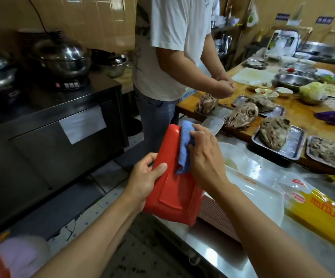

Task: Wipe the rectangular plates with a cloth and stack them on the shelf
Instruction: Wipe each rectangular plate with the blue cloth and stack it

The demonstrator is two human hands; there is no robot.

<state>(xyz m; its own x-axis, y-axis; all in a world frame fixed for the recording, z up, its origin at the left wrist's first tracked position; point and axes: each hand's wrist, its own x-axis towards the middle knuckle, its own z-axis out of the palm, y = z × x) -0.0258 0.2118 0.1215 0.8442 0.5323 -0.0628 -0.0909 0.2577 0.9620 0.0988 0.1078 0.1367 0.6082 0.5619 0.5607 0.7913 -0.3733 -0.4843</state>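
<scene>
1. Your left hand is gripping the red rectangular plate by its left long edge, thumb laid over the rim and fingers curled behind; that hold seems meant to keep the plate steady while you rub it.
2. You are holding the plate tilted in the air, underside facing you, just off the edge of the steel tabletop, so both faces are staying within reach.
3. Your right hand is clutching the blue cloth and pressing it against the plate's upper half, toward 12 o'clock.
4. A stack of dark red plates is lying on the tabletop at 4 o'clock from the held plate, probably waiting to be wiped.
5. No shelf is showing, so stacking is not yet begun.
</scene>
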